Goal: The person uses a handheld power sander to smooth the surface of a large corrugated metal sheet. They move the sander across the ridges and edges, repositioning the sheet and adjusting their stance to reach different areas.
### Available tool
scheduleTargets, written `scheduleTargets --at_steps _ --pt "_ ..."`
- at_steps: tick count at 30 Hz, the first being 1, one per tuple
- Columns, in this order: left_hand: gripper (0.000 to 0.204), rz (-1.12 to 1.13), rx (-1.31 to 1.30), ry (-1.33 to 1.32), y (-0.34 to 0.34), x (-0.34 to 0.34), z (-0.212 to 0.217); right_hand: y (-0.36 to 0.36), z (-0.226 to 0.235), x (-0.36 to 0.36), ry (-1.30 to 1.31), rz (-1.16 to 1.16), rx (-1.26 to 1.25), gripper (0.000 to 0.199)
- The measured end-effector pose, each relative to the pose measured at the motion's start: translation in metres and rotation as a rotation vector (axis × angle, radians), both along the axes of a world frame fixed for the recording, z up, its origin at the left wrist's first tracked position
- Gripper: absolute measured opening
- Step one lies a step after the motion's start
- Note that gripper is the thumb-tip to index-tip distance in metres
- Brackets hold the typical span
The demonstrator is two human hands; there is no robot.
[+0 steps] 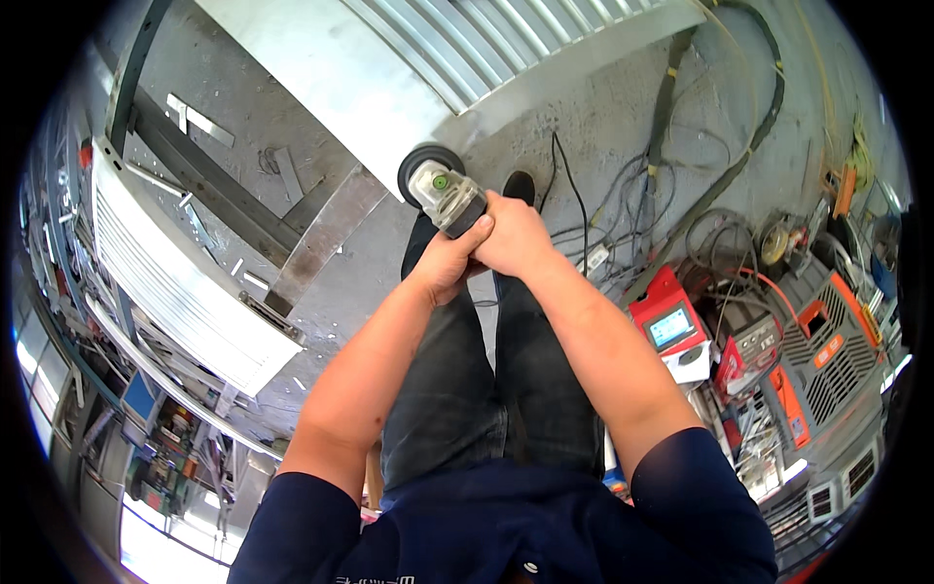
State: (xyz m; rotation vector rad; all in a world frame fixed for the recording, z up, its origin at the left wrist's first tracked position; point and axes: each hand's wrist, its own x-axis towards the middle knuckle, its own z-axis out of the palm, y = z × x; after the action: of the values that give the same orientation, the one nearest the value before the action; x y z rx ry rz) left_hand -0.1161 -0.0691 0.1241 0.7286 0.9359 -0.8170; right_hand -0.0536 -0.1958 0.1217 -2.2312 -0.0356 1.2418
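Note:
Both hands are closed on an angle grinder (455, 198) with a round black disc and a grey-white head. My left hand (449, 265) wraps the tool from the left, its thumb up near the grinder's dark body. From the right, my right hand (516, 236) grips the same body, fingers meeting the left hand. The disc sits at the near corner of a large pale metal panel (336, 83) with raised ribs. Whether the disc touches the panel I cannot tell. My hands hide the rear of the grinder.
A second ribbed white panel (185, 273) leans at left beside dark steel beams (219, 180). Metal offcuts (201, 121) lie on the floor. Cables (671, 127) run along the right, near a red unit with a screen (667, 311) and a grey-orange machine (827, 355).

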Motion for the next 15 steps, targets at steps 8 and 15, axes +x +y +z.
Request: scheduleTargets --at_steps 8,15 --pt "0.059 -0.217 -0.085 -0.1 0.009 0.034 -0.022 0.0 0.002 0.002 -0.129 -0.288 -0.002 0.044" --pt "0.058 -0.272 -0.089 -0.038 0.021 0.016 -0.016 0.007 0.004 -0.02 -0.118 -0.35 -0.019 0.043"
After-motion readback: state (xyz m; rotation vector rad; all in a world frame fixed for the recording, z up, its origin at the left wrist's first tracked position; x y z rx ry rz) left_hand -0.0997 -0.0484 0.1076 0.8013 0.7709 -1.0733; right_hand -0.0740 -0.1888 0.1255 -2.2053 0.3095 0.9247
